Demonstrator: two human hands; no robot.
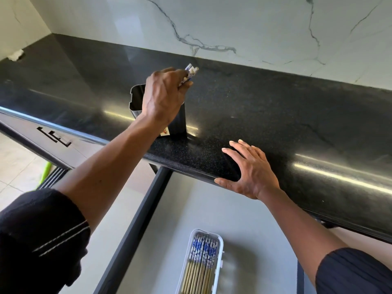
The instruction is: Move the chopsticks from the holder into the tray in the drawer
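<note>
Several blue-and-white-tipped chopsticks [191, 74] bunched in left hand [163, 98].

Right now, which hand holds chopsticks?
The left hand, closed on chopsticks above the black holder. The right hand lies flat, empty, on the counter edge.

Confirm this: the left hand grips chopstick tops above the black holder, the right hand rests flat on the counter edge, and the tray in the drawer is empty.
Not quite. The head view shows the tray already holds a row of chopsticks. The rest stands: left hand, holder, right hand, counter.
</note>
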